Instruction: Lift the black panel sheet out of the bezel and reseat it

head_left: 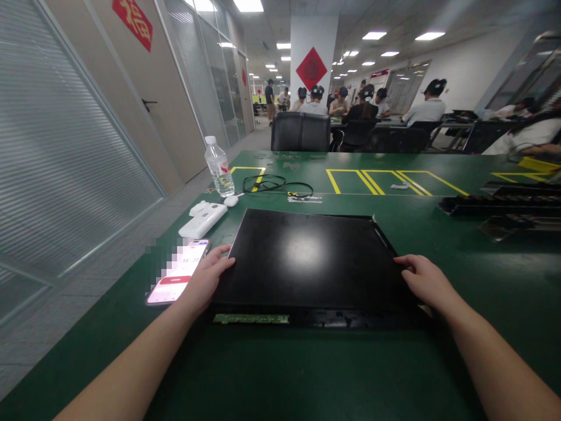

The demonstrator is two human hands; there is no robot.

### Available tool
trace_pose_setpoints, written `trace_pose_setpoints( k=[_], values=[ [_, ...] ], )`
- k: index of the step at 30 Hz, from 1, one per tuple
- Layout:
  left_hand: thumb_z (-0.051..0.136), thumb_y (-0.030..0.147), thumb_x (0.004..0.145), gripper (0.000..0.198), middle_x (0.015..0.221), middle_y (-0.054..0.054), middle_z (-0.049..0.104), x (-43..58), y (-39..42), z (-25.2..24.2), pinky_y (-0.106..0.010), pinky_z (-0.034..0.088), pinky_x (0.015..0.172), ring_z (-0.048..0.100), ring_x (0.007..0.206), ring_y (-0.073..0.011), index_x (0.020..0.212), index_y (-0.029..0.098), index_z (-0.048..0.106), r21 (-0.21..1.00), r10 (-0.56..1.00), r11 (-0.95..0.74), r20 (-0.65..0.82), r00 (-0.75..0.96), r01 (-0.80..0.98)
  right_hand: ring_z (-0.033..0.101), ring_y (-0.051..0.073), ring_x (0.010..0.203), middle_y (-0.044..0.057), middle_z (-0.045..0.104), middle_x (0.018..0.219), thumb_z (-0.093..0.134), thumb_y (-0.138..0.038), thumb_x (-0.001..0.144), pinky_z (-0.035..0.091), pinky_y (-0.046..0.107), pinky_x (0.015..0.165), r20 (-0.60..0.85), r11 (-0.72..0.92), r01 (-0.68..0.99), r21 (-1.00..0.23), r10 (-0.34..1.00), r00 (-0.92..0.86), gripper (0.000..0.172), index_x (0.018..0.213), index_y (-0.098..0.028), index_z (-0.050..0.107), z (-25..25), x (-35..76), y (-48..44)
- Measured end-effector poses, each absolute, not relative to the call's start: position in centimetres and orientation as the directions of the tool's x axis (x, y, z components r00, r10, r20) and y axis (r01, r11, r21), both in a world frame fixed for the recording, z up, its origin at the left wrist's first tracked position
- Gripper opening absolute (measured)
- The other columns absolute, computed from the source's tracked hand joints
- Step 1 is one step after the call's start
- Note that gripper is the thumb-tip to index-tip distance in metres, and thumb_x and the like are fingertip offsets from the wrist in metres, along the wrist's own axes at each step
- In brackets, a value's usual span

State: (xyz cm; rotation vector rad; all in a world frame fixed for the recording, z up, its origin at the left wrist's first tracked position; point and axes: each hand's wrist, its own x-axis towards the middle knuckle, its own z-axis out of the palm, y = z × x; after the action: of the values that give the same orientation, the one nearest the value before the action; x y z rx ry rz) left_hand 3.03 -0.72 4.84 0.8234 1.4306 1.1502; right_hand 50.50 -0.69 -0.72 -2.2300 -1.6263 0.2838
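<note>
Forearms [125, 356], left hand [208, 273], right hand [423, 279], each grip holding black panel [307, 257], phone [179, 270] reading "56", red "福" sign [134, 22]

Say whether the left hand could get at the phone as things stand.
Probably yes: the phone lies right beside the left hand, and nothing visible blocks the way. However, that hand is at the edge of the black panel, so it would likely need to let go first.
</note>
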Motion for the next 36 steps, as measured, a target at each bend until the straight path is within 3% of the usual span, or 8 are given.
trace_pose_setpoints(
  k=[15,25,36],
  values=[
    [0.069,0.017,0.079,0.039,0.076,-0.001,0.078,3.1,-0.7,5.0,-0.032,0.058,0.059,0.077,0.066,-0.025,0.118,0.02,0.068,0.948,0.923,0.305,-0.317,-0.218,-0.089,0.069,0.023,0.089,0.012,0.071,0.108,0.053,-0.016,0.087,0.055,0.035,0.085,0.004,-0.292,0.887,-0.359,0.949,0.314,0.044,0.12,-0.016,0.082,-0.1,49.9,-0.8],
    [0.072,0.018,0.082,0.043,0.084,-0.002,0.082,2.7,-0.7,4.4,-0.029,0.058,0.061,0.078,0.069,-0.0224,0.125,0.019,0.067,0.955,0.947,0.269,-0.285,-0.145,-0.12,0.069,0.024,0.091,0.013,0.073,0.106,0.054,-0.013,0.084,0.056,0.036,0.087,0.051,-0.277,0.874,-0.4,0.945,0.323,0.042,0.115,-0.014,0.083,-0.7,50.2,-0.6],
    [0.075,0.022,0.084,0.05,0.091,-0.004,0.084,2.1,-0.4,3.5,-0.031,0.06,0.064,0.08,0.073,-0.0238,0.133,0.019,0.068,0.961,0.96,0.254,-0.264,-0.095,-0.107,0.069,0.024,0.088,0.013,0.072,0.104,0.054,-0.013,0.085,0.055,0.036,0.084,0.006,-0.313,0.859,-0.406,0.938,0.345,0.043,0.117,-0.014,0.083,-0.1,50.0,-0.7]
  ],
)
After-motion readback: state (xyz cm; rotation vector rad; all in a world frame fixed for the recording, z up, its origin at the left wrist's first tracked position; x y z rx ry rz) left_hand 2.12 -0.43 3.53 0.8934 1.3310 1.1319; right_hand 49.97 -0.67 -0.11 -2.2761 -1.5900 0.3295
